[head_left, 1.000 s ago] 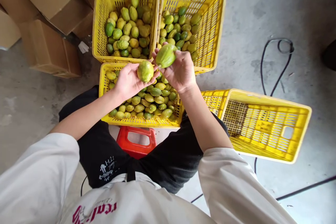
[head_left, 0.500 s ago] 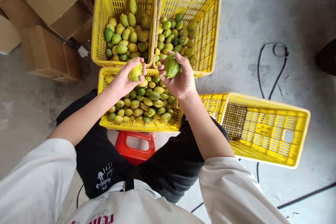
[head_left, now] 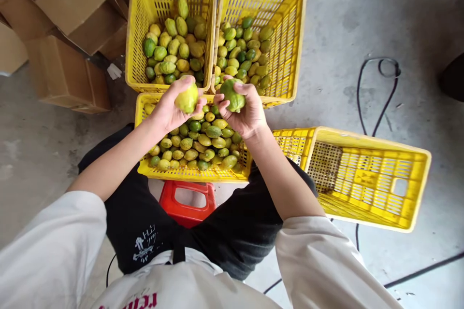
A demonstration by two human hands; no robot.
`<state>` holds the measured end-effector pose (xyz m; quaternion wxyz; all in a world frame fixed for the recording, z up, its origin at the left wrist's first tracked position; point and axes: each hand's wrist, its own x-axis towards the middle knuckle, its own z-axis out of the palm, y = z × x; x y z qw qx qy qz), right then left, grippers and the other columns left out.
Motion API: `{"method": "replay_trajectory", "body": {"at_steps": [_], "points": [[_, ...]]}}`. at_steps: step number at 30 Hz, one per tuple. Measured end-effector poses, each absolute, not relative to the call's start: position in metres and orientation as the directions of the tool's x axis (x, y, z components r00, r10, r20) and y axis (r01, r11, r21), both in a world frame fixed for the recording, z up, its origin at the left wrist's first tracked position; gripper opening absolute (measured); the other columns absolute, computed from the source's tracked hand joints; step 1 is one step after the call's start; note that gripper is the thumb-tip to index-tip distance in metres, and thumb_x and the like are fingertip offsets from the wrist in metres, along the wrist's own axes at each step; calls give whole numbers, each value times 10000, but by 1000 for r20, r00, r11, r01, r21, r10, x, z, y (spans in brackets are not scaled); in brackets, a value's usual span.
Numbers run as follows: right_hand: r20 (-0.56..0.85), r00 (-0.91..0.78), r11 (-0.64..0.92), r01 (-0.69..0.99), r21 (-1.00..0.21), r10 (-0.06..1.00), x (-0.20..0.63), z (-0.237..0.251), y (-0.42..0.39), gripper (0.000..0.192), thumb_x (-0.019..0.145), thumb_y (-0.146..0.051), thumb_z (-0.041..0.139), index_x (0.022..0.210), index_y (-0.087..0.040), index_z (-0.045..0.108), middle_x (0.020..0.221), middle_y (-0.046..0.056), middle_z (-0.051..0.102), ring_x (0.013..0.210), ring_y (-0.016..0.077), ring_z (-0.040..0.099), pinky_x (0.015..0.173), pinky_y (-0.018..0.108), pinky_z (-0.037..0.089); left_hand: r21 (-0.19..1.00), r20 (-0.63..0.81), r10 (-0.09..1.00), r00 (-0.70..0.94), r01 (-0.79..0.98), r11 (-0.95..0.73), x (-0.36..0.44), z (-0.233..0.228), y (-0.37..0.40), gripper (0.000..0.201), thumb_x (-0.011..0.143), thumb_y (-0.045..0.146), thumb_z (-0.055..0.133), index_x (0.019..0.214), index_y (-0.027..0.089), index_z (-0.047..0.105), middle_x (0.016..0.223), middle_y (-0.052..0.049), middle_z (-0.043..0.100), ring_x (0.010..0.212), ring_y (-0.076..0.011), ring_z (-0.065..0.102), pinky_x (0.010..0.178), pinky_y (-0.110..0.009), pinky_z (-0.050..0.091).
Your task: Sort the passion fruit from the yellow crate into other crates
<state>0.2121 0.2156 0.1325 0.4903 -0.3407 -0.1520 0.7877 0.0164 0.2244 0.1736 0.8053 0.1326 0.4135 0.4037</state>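
My left hand (head_left: 169,110) holds a yellow-green fruit (head_left: 187,98) over the far edge of the near yellow crate (head_left: 142,164), which is full of green and yellow fruits. My right hand (head_left: 245,115) grips a greener fruit (head_left: 232,94) just to the right of it. Both hands hover close together, above the near crate's far rim. Beyond them stand two more yellow crates, the left one (head_left: 133,34) and the right one (head_left: 294,34), each partly filled with similar fruits.
An empty yellow crate (head_left: 373,178) lies tipped on the floor at my right. A red stool (head_left: 186,200) sits between my legs. Cardboard boxes (head_left: 68,19) are stacked at the upper left. Black cables (head_left: 380,96) run over the concrete floor at the right.
Both hands have drawn slightly nearer and lower, turning their fruits. The left fruit has rolled up into the fingertips; the right fruit now shows its green side.
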Motion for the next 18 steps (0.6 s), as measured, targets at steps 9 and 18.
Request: {"method": "replay_trajectory", "body": {"at_steps": [9, 18], "points": [[-270, -273, -383, -699, -604, 923, 200, 144, 212, 345, 818, -490, 825, 1052, -316, 643, 1044, 3, 731, 969, 222, 740, 677, 322, 673, 493, -548, 758, 353, -595, 634, 20, 168, 223, 327, 1030, 522, 633, 1047, 201, 694, 818, -38, 729, 800, -186, 787, 611, -226, 609], [-247, -290, -380, -728, -570, 925, 205, 139, 216, 445, 748, -486, 830, 1103, -288, 649, 1078, 3, 753, 1050, 221, 722, 811, 349, 671, 556, -528, 781, 334, -559, 615, 18, 172, 224, 189, 1058, 340, 565, 1115, 209, 689, 945, -37, 781, 1054, -213, 805, 839, -289, 657]]}}
